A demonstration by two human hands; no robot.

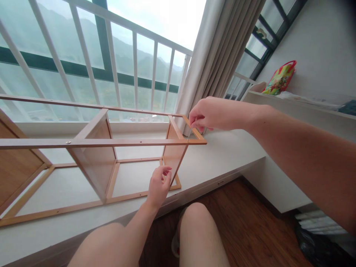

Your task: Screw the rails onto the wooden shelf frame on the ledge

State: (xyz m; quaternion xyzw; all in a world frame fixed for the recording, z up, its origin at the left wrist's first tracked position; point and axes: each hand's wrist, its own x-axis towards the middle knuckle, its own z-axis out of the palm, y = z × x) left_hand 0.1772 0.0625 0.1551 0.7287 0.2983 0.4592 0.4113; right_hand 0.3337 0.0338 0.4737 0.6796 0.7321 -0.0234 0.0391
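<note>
A wooden shelf frame [126, 142] lies on its side along the white window ledge, with several panels fixed across its rails. My right hand [199, 114] is above the frame's right end, its fingers pinched on a thin metal Allen key [190, 132]. The key's lower tip points down at a bolt [188, 140] in the near upper rail. Lower down, my left hand [159, 185] is beside the rightmost panel [175, 152], thumb and fingers curled together. Whether anything small is between them is hidden. Another bolt head [68, 142] shows further left on the same rail.
Behind the frame stand a white railing [135, 74] and a grey curtain [219, 48]. My knees [198, 226] are close below the ledge [222, 155]. At right, a colourful bag [280, 78] sits on a white shelf; a black plastic bag [314, 237] lies on the wooden floor.
</note>
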